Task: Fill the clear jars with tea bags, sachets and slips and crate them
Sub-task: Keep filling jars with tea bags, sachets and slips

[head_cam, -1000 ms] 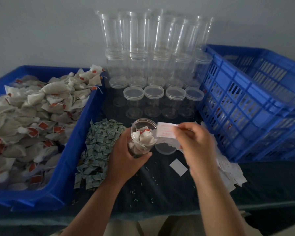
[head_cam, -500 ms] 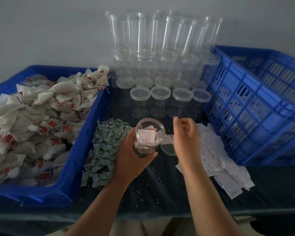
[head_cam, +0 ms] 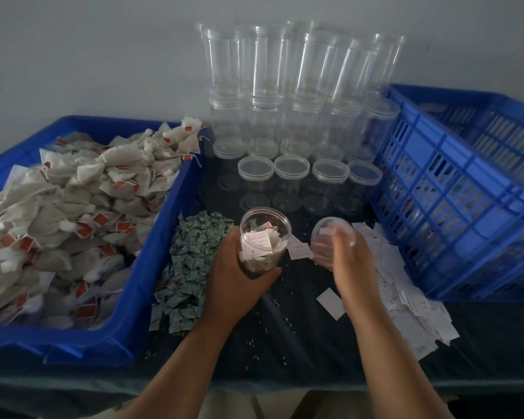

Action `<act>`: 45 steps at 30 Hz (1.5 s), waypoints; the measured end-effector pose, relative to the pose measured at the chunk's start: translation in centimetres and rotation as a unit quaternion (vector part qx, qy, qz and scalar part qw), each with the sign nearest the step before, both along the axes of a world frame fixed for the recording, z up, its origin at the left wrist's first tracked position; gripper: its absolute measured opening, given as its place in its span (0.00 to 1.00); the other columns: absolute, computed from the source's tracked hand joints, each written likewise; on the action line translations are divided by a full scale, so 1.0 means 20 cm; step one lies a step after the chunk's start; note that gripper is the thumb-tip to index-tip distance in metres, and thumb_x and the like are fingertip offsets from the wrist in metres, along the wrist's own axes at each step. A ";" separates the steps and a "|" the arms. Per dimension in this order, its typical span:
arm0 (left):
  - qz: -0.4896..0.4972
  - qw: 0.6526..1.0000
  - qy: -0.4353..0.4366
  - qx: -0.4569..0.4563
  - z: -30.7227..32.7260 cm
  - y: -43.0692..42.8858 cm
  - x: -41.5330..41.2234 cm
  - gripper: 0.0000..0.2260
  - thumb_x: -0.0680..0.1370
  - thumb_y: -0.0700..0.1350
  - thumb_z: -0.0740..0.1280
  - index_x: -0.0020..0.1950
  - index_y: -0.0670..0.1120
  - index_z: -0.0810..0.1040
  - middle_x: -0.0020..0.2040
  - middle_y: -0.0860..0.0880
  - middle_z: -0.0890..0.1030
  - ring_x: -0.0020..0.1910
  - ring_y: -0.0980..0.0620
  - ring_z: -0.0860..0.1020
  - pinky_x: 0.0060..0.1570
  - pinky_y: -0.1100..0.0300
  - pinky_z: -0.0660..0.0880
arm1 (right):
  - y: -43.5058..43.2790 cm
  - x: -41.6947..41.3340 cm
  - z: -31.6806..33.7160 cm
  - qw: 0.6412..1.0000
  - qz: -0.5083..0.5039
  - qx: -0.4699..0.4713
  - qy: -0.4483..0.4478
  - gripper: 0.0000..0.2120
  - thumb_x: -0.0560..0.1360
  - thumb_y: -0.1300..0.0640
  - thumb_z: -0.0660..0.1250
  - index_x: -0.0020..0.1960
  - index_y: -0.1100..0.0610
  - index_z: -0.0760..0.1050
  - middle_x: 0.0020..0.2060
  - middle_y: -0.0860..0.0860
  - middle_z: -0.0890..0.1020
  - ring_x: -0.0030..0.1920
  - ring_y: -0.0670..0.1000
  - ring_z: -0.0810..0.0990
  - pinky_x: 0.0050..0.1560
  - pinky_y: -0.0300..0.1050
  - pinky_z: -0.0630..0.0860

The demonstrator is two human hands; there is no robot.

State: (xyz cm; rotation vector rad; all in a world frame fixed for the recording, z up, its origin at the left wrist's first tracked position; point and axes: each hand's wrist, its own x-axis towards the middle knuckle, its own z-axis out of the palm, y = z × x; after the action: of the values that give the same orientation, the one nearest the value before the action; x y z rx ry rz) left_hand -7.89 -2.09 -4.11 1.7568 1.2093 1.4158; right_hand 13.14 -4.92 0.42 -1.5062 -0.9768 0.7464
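The left hand (head_cam: 233, 276) had its grip wrapped round a clear jar (head_cam: 265, 237), held tilted just above the tabletop (head_cam: 285, 343), near the middle. Inside lay tea bags with a white slip (head_cam: 257, 241) on top. Just to its right, the right hand (head_cam: 351, 261) gripped a clear lid (head_cam: 330, 234) by its edge, though blur hid the fingers. A blue tub (head_cam: 127, 297) on the left was heaped with tea bags (head_cam: 73, 207). Green sachets (head_cam: 191, 267) lay beside it and loose slips (head_cam: 406, 297) lay to the right. Stacked empty jars (head_cam: 291, 116) stood at the far side, beside a blue crate (head_cam: 466, 192) on the right.
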 end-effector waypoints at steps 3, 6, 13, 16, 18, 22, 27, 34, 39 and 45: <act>-0.002 1.000 0.019 0.018 0.00 0.00 0.00 0.39 0.66 0.50 0.86 0.69 0.71 0.70 0.63 0.66 0.79 0.64 0.61 0.79 0.59 0.68 0.77 | -0.04 -0.03 0.11 0.958 0.022 0.038 0.282 0.14 0.84 0.45 0.68 0.62 0.53 0.80 0.47 0.56 0.90 0.45 0.55 0.90 0.37 0.46 0.84; 0.003 0.999 0.041 0.025 0.01 0.00 0.01 0.40 0.65 0.53 0.85 0.69 0.72 0.68 0.63 0.68 0.78 0.63 0.63 0.78 0.58 0.72 0.74 | -0.05 -0.06 0.18 0.965 0.049 0.061 0.251 0.09 0.81 0.43 0.74 0.53 0.47 0.86 0.38 0.48 0.85 0.33 0.46 0.82 0.31 0.38 0.75; -0.042 0.996 0.076 0.017 -0.01 -0.01 0.01 0.41 0.65 0.55 0.85 0.75 0.62 0.71 0.67 0.61 0.79 0.67 0.53 0.79 0.62 0.51 0.80 | -0.02 -0.15 0.22 0.989 0.066 -0.012 -0.133 0.17 0.82 0.38 0.68 0.68 0.42 0.82 0.53 0.39 0.83 0.53 0.36 0.82 0.57 0.42 0.81; -0.049 0.995 0.089 0.011 -0.01 0.00 0.02 0.41 0.65 0.55 0.85 0.75 0.59 0.73 0.66 0.59 0.80 0.66 0.53 0.80 0.60 0.49 0.81 | -0.02 -0.18 0.25 0.961 0.068 0.043 -0.264 0.20 0.85 0.40 0.63 0.74 0.45 0.78 0.63 0.42 0.79 0.60 0.37 0.78 0.63 0.42 0.78; -0.046 0.995 0.093 0.001 -0.02 0.00 0.02 0.41 0.66 0.56 0.85 0.76 0.58 0.72 0.66 0.59 0.80 0.66 0.52 0.79 0.61 0.47 0.80 | -0.03 -0.18 0.27 0.938 0.115 0.030 -0.324 0.29 0.86 0.34 0.54 0.79 0.47 0.73 0.72 0.44 0.78 0.70 0.37 0.73 0.70 0.41 0.72; -0.047 0.995 0.093 -0.001 -0.01 0.00 0.02 0.39 0.67 0.56 0.84 0.75 0.61 0.73 0.65 0.59 0.80 0.65 0.53 0.80 0.60 0.47 0.80 | -0.06 -0.09 0.35 0.875 0.278 -0.055 -0.394 0.45 0.76 0.21 0.60 0.86 0.36 0.49 0.76 0.31 0.64 0.69 0.29 0.62 0.65 0.37 0.65; -0.033 0.992 0.120 0.017 -0.02 -0.01 0.00 0.38 0.66 0.56 0.82 0.74 0.61 0.72 0.64 0.62 0.79 0.65 0.56 0.78 0.62 0.53 0.77 | -0.02 -0.07 0.45 0.822 0.267 -0.067 -0.498 0.45 0.70 0.25 0.73 0.80 0.32 0.57 0.71 0.39 0.76 0.66 0.44 0.77 0.60 0.46 0.75; -0.030 0.977 0.198 0.068 -0.06 -0.01 0.01 0.41 0.67 0.59 0.79 0.78 0.57 0.70 0.67 0.61 0.75 0.67 0.56 0.74 0.67 0.56 0.71 | 0.00 -0.13 0.48 0.712 0.196 -0.173 -0.652 0.54 0.64 0.10 0.39 0.62 0.52 0.70 0.46 0.49 0.83 0.42 0.50 0.81 0.36 0.48 0.72; -0.022 0.977 0.198 0.075 -0.04 -0.01 0.02 0.43 0.66 0.62 0.80 0.78 0.59 0.68 0.66 0.64 0.73 0.65 0.60 0.73 0.64 0.63 0.71 | -0.03 0.06 0.64 0.705 0.332 -0.266 -0.567 0.65 0.59 0.14 0.68 0.83 0.31 0.35 0.83 0.42 0.65 0.76 0.49 0.73 0.63 0.47 0.74; -0.026 0.979 0.194 0.057 -0.04 -0.02 0.01 0.42 0.66 0.63 0.79 0.78 0.59 0.69 0.66 0.64 0.74 0.65 0.59 0.74 0.62 0.58 0.75 | -0.03 0.00 0.53 0.705 0.356 -0.061 -0.610 0.48 0.73 0.34 0.77 0.83 0.30 0.50 0.75 0.37 0.67 0.64 0.44 0.78 0.55 0.41 0.74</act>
State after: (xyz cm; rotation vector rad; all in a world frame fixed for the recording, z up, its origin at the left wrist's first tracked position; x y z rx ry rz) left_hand -7.74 -2.49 -4.89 2.2008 1.2835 1.1635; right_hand 13.18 -5.62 10.93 -1.6768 -2.6680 0.1881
